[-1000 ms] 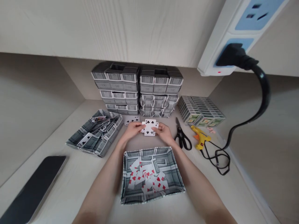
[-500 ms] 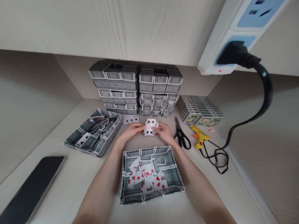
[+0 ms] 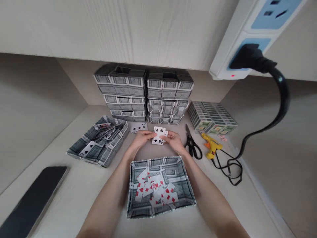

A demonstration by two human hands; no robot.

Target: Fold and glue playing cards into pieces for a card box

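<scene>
Between my two hands is a pair of overlapping playing cards (image 3: pixel 158 136); the front one is a four of clubs, and a five shows behind its right edge. My left hand (image 3: pixel 141 139) pinches the left side with thumb and fingers. On the right side, my right hand (image 3: pixel 173 140) is closed on the cards, its thumb lying across the front. Another club card (image 3: pixel 138 127) lies face up on the table just beyond my left hand. Below my wrists stands an open box made of playing cards (image 3: pixel 185 178), with red-suited cards (image 3: pixel 156 188) scattered inside.
A second card box (image 3: pixel 109 162) with loose black-suited cards is at left, near a dark phone (image 3: pixel 34 198). Stacked card boxes (image 3: pixel 145 92) stand behind. At right are scissors (image 3: pixel 192 145), a yellow glue gun (image 3: pixel 211 145) with its cord, and card packs (image 3: pixel 213 115). A power strip (image 3: pixel 250 43) hangs above.
The four of clubs has shifted slightly left over the card behind it and sits straighter. Both hands stay in nearly the same place.
</scene>
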